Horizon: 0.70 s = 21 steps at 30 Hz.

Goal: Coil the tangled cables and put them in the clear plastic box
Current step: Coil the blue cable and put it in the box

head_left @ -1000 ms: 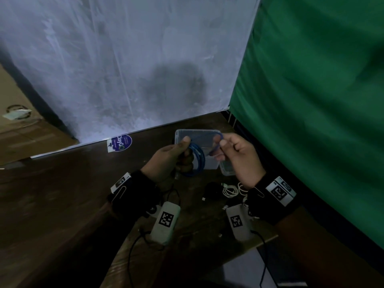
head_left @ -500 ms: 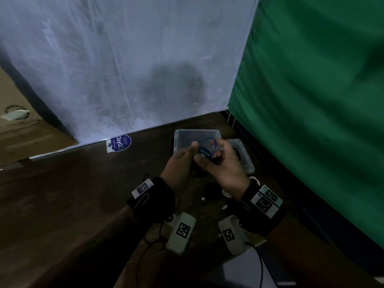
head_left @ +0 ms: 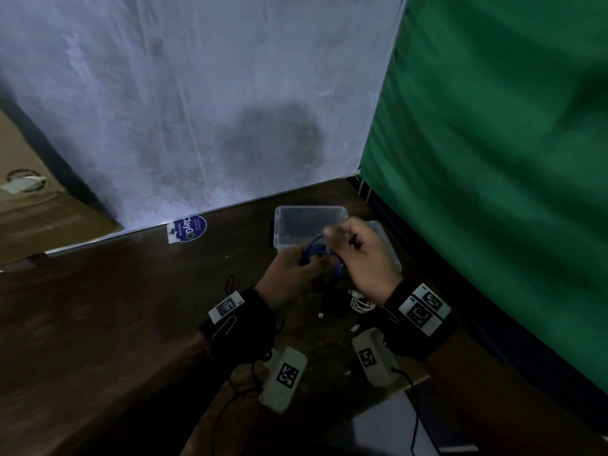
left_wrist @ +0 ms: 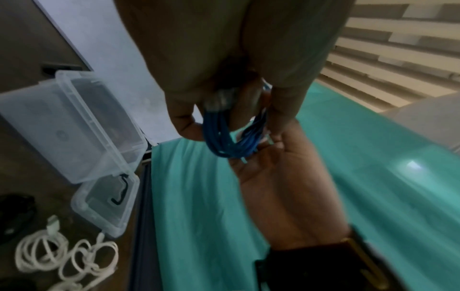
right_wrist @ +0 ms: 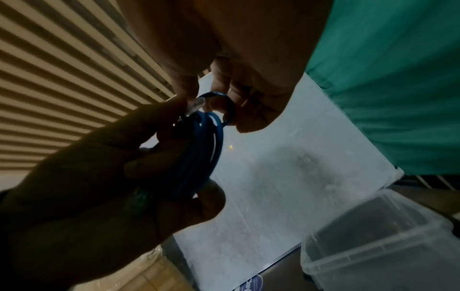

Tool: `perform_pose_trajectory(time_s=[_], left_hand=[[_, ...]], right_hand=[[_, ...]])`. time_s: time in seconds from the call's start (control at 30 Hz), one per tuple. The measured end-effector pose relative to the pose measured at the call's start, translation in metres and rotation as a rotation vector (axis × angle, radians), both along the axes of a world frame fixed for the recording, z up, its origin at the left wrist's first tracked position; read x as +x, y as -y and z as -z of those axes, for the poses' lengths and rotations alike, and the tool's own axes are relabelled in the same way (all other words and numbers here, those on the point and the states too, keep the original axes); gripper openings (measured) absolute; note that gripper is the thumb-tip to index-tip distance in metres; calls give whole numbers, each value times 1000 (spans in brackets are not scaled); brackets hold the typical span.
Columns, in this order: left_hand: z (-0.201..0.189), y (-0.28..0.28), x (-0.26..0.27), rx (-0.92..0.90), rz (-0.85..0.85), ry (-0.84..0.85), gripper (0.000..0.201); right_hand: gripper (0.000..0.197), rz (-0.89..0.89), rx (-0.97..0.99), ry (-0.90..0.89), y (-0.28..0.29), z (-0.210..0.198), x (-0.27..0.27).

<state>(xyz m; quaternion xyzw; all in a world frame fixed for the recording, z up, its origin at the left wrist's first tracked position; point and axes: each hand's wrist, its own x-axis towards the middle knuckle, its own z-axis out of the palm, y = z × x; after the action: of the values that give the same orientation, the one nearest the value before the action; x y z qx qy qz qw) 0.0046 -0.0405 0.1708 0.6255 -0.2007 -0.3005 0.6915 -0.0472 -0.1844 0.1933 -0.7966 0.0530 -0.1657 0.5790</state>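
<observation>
Blue cable: the blue cable (left_wrist: 227, 135) is wound in small loops, up in the air in front of the clear box (head_left: 309, 225).
Left hand: your left hand (head_left: 289, 274) has its grip closed around the loops.
Right hand: your right hand (head_left: 358, 258) pinches the loose end by the plug.
How it feels: it looks light and bendy, and I think it may spring open.
Where to hold: squeeze all the loops together at one side.
Box: it sits open on the worktop (head_left: 131, 307), with its lid (left_wrist: 107, 204) beside it.
White cable: the white cable (left_wrist: 67, 256) lies tangled on the worktop, near the lid.
Next: I think you tuck the end in, then drop the coil into the box.
</observation>
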Motion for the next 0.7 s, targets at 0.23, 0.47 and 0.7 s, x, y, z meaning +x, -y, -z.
perform_pose_trajectory(time_s=[0.23, 0.47, 0.7], left_hand=[[-3, -6, 2, -11, -18, -32, 32], [0, -11, 6, -57, 117, -64, 17], [7, -13, 19, -265, 102, -470, 60]], right_hand=[[19, 30, 180, 14, 6, -11, 0], [23, -323, 181, -261, 22, -16, -4], [20, -254, -191, -46, 19, -14, -8]])
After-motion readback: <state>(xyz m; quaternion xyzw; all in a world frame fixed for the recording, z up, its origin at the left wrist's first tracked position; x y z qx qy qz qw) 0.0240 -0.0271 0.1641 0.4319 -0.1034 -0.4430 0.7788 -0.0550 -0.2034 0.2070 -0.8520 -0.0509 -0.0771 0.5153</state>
